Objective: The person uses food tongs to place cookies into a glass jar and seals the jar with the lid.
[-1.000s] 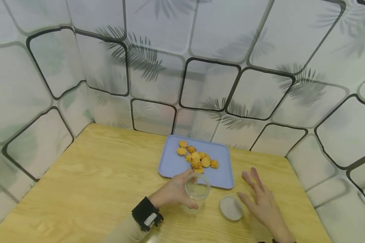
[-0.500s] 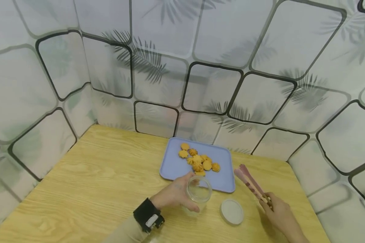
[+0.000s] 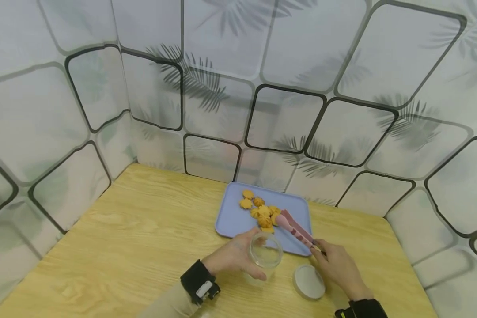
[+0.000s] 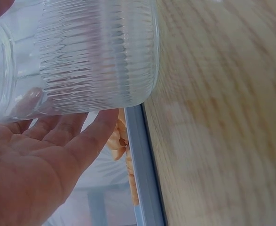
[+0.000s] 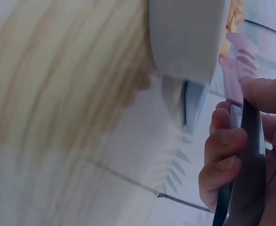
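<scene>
My left hand [image 3: 240, 254] is wrapped round a clear glass jar [image 3: 267, 251], which has no lid on it and stands on the table just in front of the tray. Ribbed glass shows on the jar [image 4: 95, 52] in the left wrist view. My right hand [image 3: 338, 265] grips a pair of tongs [image 3: 296, 229] with pink tips and dark handles. The tips reach over the blue tray [image 3: 232, 218], right at the edge of a heap of golden cookies [image 3: 264, 212]. In the right wrist view, thumb and fingers close round the handles of the tongs [image 5: 248, 165].
A round pale lid [image 3: 309, 282] lies on the wooden table [image 3: 143, 234] between the jar and my right forearm. A patterned curtain [image 3: 218, 110] stands behind the tray and along both sides of the table.
My right hand, empty with fingers spread a second ago, has picked up the tongs and brought them left over the tray. The left hand stays on the jar.
</scene>
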### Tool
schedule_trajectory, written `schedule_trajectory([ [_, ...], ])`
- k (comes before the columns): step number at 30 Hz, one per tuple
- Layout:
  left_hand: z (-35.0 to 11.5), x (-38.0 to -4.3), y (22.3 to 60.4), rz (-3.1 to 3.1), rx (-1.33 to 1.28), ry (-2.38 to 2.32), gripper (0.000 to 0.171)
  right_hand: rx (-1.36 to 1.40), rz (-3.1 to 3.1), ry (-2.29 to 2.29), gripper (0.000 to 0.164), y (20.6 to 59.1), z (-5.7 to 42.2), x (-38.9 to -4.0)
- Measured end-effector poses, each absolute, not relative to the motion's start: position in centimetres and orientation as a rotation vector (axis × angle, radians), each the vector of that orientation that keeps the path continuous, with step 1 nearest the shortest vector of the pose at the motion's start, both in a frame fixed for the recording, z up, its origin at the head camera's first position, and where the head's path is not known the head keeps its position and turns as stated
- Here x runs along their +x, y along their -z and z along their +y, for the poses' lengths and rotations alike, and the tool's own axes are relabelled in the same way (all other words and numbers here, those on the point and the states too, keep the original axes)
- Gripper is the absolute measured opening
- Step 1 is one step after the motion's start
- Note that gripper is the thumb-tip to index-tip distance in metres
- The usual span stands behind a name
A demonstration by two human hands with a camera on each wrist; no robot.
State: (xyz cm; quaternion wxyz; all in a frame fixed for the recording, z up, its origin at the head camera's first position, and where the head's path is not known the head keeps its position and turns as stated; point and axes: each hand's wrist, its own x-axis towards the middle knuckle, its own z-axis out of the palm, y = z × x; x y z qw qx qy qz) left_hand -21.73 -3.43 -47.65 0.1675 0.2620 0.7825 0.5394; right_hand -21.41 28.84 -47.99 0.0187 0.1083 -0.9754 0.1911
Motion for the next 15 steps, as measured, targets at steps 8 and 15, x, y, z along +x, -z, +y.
schedule_trajectory([
  [8, -3.2, -21.7, 47.5, 2.157, 0.748, -1.590, 0.089, 0.244, -2.974, -0.660, 0.032, 48.3, 28.7, -20.9],
  [15, -3.2, -21.7, 47.6, 2.132, 0.745, -1.605, 0.090, 0.165, -2.982, -0.699, 0.035, 48.0, 28.7, -20.3],
])
